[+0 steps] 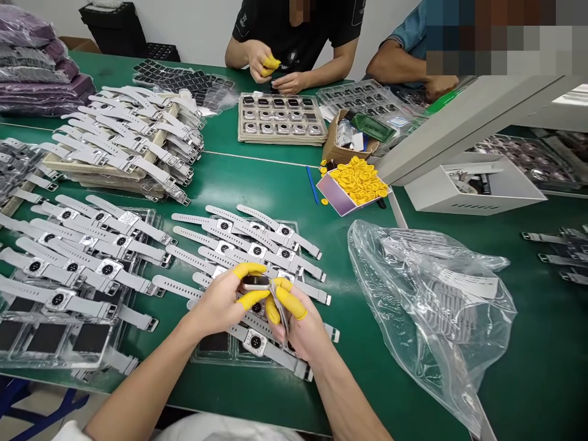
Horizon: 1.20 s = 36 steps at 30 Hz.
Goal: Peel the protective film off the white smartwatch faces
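- A green table [257, 177] was covered in large part by watches, trays and bags.
- Across it, a person in a black shirt [316, 37] was seated; a white letter W could be read on the chest and on a sleeve, with smaller print beneath too fine to be read.
- On the right, a clear plastic bag [404, 312] was laid down crumpled; the print on its white label [468, 283] could not be made out.
- Under the hands, a clear tray [220, 358] was overlaid by slanting rows of grey-strapped watches [255, 342], placed with their round dark sensors facing up.
- In an open cardboard box [333, 152], a green packet [374, 127] was propped; it was marked with pale lettering that could not be read with certainty.
- The right hand [301, 318] was brought in from the lower right, its fingers, some sheathed in yellow covers, curled closely around a grey strap.
- The left hand [225, 303] was reached in from the lower left, its yellow-covered thumb and forefinger narrowed around a watch case, which was pinched between them.
- The grey strap [285, 315] was held hanging downward, seen nearly edge-on.
- The watch case [256, 282] was held above the tray, between the two hands; a dark screen and a pale metallic rim were shown.
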Each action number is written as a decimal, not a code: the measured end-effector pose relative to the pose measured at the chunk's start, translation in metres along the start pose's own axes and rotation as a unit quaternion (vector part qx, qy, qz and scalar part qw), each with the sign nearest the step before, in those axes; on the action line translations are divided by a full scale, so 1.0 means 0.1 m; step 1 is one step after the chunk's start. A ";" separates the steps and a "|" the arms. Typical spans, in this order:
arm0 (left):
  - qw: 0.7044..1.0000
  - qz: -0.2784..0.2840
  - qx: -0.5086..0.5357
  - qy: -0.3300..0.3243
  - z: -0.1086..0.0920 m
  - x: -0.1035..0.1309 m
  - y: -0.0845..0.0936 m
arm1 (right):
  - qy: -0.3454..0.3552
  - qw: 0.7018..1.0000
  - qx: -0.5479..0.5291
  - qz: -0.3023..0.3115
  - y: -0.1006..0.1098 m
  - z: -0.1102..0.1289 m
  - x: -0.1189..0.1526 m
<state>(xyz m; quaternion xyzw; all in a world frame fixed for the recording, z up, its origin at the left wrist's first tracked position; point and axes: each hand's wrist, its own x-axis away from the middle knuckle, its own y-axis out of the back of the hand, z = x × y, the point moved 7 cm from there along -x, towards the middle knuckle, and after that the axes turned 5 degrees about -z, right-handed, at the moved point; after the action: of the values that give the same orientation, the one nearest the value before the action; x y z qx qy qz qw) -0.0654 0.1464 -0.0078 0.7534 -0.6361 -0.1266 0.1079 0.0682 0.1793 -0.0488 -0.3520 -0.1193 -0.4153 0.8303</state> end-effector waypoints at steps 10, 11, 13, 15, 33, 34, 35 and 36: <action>0.884 -0.323 0.324 0.096 0.27 -0.04 0.51 | -0.121 0.978 0.135 0.103 0.06 -0.10 0.10; 0.868 -0.359 0.327 0.102 0.30 -0.02 0.58 | -0.117 0.977 0.145 0.103 0.09 -0.08 0.10; 0.864 -0.372 0.316 0.124 0.33 -0.01 0.59 | -0.081 0.982 0.146 0.086 0.13 -0.02 0.08; 0.899 -0.287 0.288 0.163 0.34 -0.04 0.40 | -0.026 0.990 0.126 0.055 0.14 0.06 0.06; 0.988 -0.002 -0.071 -0.135 -0.02 0.03 -0.19 | -0.010 1.000 0.021 -0.015 -0.01 0.06 0.01; 0.989 -0.003 -0.067 -0.132 -0.03 0.03 -0.19 | -0.013 1.000 0.010 -0.012 -0.02 0.07 0.01; 0.990 -0.003 -0.065 -0.129 -0.03 0.03 -0.19 | -0.015 1.000 -0.001 -0.009 -0.03 0.07 0.01; 0.990 -0.001 -0.064 -0.126 -0.03 0.03 -0.20 | -0.016 1.000 -0.010 -0.004 -0.04 0.07 0.01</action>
<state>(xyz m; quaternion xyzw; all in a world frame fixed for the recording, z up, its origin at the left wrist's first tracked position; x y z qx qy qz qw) -0.0454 0.1467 -0.0118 0.7234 -0.6348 -0.2610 0.0749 0.0666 0.1818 -0.0413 -0.3670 -0.1300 -0.4139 0.8228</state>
